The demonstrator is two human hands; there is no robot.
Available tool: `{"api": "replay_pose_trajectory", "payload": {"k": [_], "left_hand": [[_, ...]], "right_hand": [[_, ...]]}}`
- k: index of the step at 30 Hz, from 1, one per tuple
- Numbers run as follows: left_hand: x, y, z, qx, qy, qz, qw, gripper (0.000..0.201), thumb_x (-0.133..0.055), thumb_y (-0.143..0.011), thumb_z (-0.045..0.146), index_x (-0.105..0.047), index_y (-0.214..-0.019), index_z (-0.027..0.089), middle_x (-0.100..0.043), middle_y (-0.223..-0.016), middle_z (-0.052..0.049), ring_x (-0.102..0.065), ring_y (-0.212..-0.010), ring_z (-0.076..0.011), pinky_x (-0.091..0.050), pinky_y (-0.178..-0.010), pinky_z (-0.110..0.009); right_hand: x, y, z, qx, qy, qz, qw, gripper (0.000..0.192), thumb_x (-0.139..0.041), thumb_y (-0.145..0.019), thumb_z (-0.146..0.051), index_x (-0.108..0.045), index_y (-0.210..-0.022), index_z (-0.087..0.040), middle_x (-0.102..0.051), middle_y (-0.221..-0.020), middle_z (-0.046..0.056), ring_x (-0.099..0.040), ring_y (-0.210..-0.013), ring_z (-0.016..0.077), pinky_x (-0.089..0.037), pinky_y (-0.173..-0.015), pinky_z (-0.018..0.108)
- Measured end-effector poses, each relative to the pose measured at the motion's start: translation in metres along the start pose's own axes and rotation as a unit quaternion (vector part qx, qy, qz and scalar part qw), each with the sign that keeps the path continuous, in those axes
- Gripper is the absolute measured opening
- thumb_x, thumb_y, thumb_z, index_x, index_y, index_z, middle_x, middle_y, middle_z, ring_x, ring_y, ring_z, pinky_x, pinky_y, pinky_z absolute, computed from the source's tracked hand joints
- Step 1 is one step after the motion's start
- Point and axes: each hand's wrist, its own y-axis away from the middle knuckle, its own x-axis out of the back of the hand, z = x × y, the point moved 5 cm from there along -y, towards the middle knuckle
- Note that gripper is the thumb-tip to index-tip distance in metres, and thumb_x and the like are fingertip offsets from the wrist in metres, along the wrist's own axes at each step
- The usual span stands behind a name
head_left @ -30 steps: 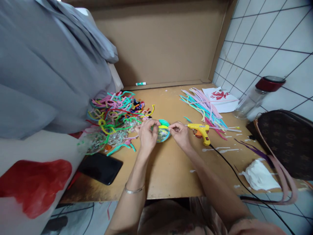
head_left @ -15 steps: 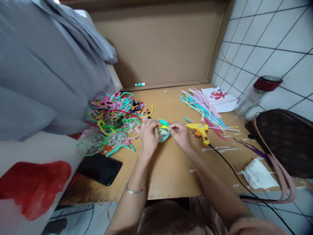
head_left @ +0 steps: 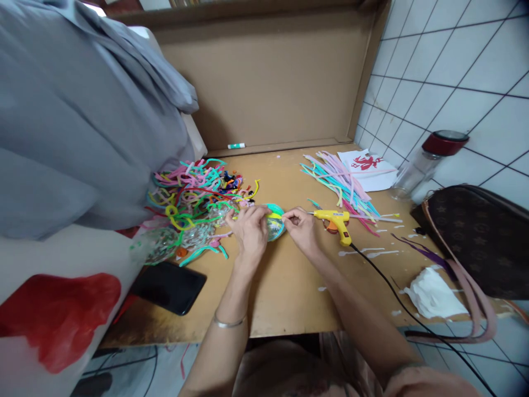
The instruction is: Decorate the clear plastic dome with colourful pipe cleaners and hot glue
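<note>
Midway between one table's [head_left: 285,311] front and back edges, one round piece [head_left: 274,229] is pinched by the left hand [head_left: 251,230] and right hand [head_left: 301,227]; one glue gun [head_left: 338,218] is laid toward the right edge.

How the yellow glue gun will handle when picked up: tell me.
The yellow glue gun looks stiff and probably light, since its body appears to be plastic. The black cord trailing from its handle will likely drag or tug at it. Its angled pistol shape makes rolling unlikely.
</note>
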Motion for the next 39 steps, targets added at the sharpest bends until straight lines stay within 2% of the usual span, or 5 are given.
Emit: {"api": "replay_pose_trajectory", "payload": {"k": [9,15,21,32,39], "left_hand": [[0.001,0.008,0.004,-0.029,-0.02,-0.004,0.999,0.025,-0.047,-0.087,0.014,-0.07,-0.088,0.025,-0.075,-0.108,-0.003,-0.064,-0.106,-0.0239,-0.02,-0.109,-0.056],[0.01,0.011,0.019,-0.038,-0.083,-0.029,0.995,0.02,-0.05,-0.088,0.022,-0.068,-0.094,0.026,-0.073,-0.117,-0.003,-0.05,-0.129,-0.0331,-0.008,-0.112,-0.068],[0.016,0.016,0.035,-0.065,-0.132,-0.074,0.986,0.021,-0.05,-0.089,0.025,-0.066,-0.102,0.023,-0.066,-0.128,-0.008,-0.042,-0.136,-0.0393,-0.001,-0.112,-0.075],[0.004,0.022,0.043,-0.116,-0.195,-0.134,0.964,0.039,-0.049,-0.085,0.025,-0.058,-0.118,0.006,-0.053,-0.139,-0.026,-0.041,-0.138,-0.0376,-0.013,-0.119,-0.062],[-0.008,0.023,0.028,-0.09,-0.137,-0.118,0.979,0.041,-0.05,-0.085,0.024,-0.052,-0.123,0.009,-0.051,-0.142,-0.025,-0.047,-0.135,-0.0351,-0.037,-0.112,-0.053]], "right_hand": [[0.0,-0.001,0.002,0.001,-0.01,0.01,1.0,0.008,-0.058,-0.068,-0.022,-0.062,-0.061,-0.022,-0.062,-0.066,-0.001,-0.057,-0.061,0.0141,-0.048,-0.062,0.027],[-0.003,-0.001,0.004,0.006,-0.015,0.014,1.0,0.009,-0.058,-0.069,-0.024,-0.06,-0.06,-0.023,-0.062,-0.066,0.0,-0.058,-0.062,0.0149,-0.049,-0.062,0.028],[-0.003,0.0,0.002,0.005,-0.007,0.016,1.0,0.009,-0.058,-0.07,-0.024,-0.061,-0.061,-0.023,-0.062,-0.067,-0.001,-0.057,-0.06,0.0147,-0.05,-0.062,0.028],[-0.004,0.001,0.004,0.023,0.007,0.011,1.0,0.01,-0.058,-0.073,-0.027,-0.061,-0.064,-0.023,-0.062,-0.068,0.0,-0.058,-0.062,0.0152,-0.048,-0.062,0.028],[-0.003,0.001,0.001,0.015,-0.004,0.019,1.0,0.01,-0.059,-0.071,-0.027,-0.061,-0.063,-0.023,-0.063,-0.067,0.0,-0.058,-0.061,0.0154,-0.049,-0.061,0.028]]}}
